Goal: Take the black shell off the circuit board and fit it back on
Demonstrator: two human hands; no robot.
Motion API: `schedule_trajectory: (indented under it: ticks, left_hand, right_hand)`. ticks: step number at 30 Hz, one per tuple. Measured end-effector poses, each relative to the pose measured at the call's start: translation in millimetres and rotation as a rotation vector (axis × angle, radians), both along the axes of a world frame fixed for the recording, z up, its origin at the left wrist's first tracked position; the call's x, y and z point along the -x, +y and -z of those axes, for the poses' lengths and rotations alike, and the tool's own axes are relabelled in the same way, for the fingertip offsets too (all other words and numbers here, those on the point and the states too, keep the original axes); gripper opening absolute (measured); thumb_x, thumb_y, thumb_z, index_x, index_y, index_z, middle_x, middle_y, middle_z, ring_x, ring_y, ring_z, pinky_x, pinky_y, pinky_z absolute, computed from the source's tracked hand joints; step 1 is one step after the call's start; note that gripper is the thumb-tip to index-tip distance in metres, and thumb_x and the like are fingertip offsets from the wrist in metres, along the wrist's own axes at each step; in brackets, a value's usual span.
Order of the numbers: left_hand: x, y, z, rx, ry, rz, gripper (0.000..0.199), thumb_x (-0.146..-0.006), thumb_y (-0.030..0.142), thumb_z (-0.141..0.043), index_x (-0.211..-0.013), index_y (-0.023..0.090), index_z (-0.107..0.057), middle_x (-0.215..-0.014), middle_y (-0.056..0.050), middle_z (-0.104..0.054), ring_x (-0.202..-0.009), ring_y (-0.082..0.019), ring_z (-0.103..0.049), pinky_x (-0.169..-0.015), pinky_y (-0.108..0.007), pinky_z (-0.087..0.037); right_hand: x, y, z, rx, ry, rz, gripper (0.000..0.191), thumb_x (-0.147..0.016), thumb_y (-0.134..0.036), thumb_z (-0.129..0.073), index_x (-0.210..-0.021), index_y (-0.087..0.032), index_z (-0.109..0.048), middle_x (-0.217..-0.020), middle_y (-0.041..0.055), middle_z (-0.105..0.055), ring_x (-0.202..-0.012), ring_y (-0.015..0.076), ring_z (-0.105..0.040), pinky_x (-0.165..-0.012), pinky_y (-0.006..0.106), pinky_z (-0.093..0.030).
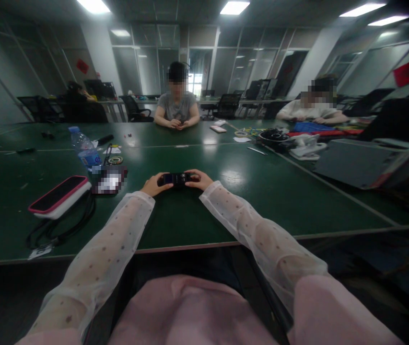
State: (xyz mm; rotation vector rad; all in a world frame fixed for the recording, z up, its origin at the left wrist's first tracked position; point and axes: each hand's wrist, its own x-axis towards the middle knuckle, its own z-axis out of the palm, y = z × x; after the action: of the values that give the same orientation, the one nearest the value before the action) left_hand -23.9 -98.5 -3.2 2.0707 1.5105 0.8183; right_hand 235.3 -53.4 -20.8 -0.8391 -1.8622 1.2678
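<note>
Both my hands hold a small black device with a dark screen (177, 179), turned sideways just above the green table. My left hand (155, 185) grips its left end, thumb along the near edge. At its right end my right hand (200, 180) is closed, with the thumb below and the fingers over the top. A few pale marks show on the screen, too small to read. Whether the device touches the tabletop I cannot tell. Sheer white dotted sleeves cover both forearms.
On the green table (190, 215), a pink-rimmed phone-like thing (60, 194) lies at left with a black cord. Behind it are a dark red-edged item (111, 180) and a tilted water bottle (85, 149). A grey case (351, 163) stands right. Two people sit opposite.
</note>
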Motion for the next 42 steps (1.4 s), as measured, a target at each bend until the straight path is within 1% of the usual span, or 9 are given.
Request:
schedule_trajectory:
  ticks: [4,8,11,17,23,28,35,39,42]
  left_hand:
    - [1,1,0.7,0.003,-0.007,0.011,0.065,-0.069,0.057,-0.066,-0.125,0.027,-0.050,-0.123,-0.007,-0.061,-0.114,-0.029,-0.056,-0.098,-0.046,-0.041]
    - [2,3,3.2,0.006,-0.010,0.009,0.066,-0.068,0.057,-0.067,-0.124,0.028,-0.050,-0.123,-0.007,-0.060,-0.115,-0.029,-0.056,-0.099,-0.046,-0.040]
    - [2,4,6.7,0.004,-0.019,-0.014,0.068,-0.068,0.059,-0.066,-0.124,0.025,-0.047,-0.123,-0.009,-0.060,-0.115,-0.029,-0.056,-0.100,-0.047,-0.039]
    - [4,8,13.3,-0.004,-0.018,-0.029,0.069,-0.070,0.061,-0.063,-0.122,0.021,-0.044,-0.123,-0.012,-0.059,-0.114,-0.028,-0.057,-0.099,-0.046,-0.041]
    - [5,11,15.9,-0.028,0.007,-0.010,0.072,-0.063,0.053,-0.073,-0.121,0.021,-0.044,-0.123,-0.012,-0.059,-0.114,-0.028,-0.056,-0.098,-0.047,-0.041]
    - [6,13,17.1,-0.047,-0.009,-0.010,0.062,-0.067,0.048,-0.072,-0.118,0.022,-0.049,-0.120,-0.010,-0.061,-0.112,-0.028,-0.058,-0.096,-0.047,-0.042]
    - [5,14,15.9,-0.044,0.023,-0.045,0.056,-0.069,0.047,-0.070,-0.117,0.023,-0.053,-0.119,-0.008,-0.061,-0.112,-0.030,-0.055,-0.096,-0.046,-0.042]
    - [6,16,16.8,-0.059,0.083,-0.037,0.057,-0.071,0.053,-0.065,-0.116,0.021,-0.055,-0.119,-0.010,-0.059,-0.112,-0.030,-0.054,-0.095,-0.046,-0.042]
    - [7,17,18.9,-0.077,0.138,-0.032,0.059,-0.073,0.058,-0.061,-0.116,0.019,-0.055,-0.118,-0.011,-0.058,-0.110,-0.030,-0.054,-0.094,-0.045,-0.042]
  right_hand:
    - [1,1,1.7,-0.015,0.011,-0.012,0.062,-0.062,-0.033,-0.079,-0.117,-0.023,-0.052,-0.102,0.0043,-0.066,-0.101,0.0208,-0.063,-0.098,0.047,-0.043]
    - [1,1,2.7,-0.026,-0.042,0.003,0.067,-0.058,-0.032,-0.081,-0.117,-0.023,-0.050,-0.100,0.0037,-0.064,-0.100,0.0219,-0.062,-0.095,0.048,-0.045]
    - [1,2,4.6,-0.068,-0.081,0.028,0.070,-0.055,-0.029,-0.082,-0.116,-0.024,-0.049,-0.095,0.0015,-0.063,-0.097,0.0226,-0.062,-0.093,0.049,-0.045]
    - [4,3,8.2,-0.122,-0.079,0.040,0.064,-0.059,-0.026,-0.079,-0.114,-0.022,-0.047,-0.090,0.0005,-0.062,-0.092,0.0220,-0.063,-0.092,0.048,-0.045]
    - [4,6,11.6,-0.158,-0.091,0.048,0.062,-0.062,-0.030,-0.076,-0.116,-0.022,-0.046,-0.092,0.0012,-0.062,-0.094,0.0227,-0.063,-0.092,0.050,-0.044]
    - [3,7,12.0,-0.156,-0.114,0.046,0.062,-0.063,-0.029,-0.076,-0.117,-0.023,-0.046,-0.093,0.0018,-0.062,-0.094,0.0232,-0.062,-0.092,0.050,-0.044]
    - [3,4,13.0,-0.258,-0.203,0.169,0.060,-0.064,-0.031,-0.076,-0.118,-0.026,-0.050,-0.105,0.0048,-0.059,-0.106,0.0254,-0.055,-0.098,0.053,-0.038]
    - [5,1,15.1,-0.290,-0.277,0.276,0.058,-0.066,-0.035,-0.075,-0.118,-0.024,-0.052,-0.110,0.0077,-0.055,-0.113,0.0262,-0.048,-0.100,0.052,-0.037]
    - [8,-1,16.2,-0.301,-0.314,0.319,0.056,-0.067,-0.034,-0.074,-0.118,-0.022,-0.053,-0.111,0.0091,-0.055,-0.115,0.0272,-0.045,-0.101,0.051,-0.036]
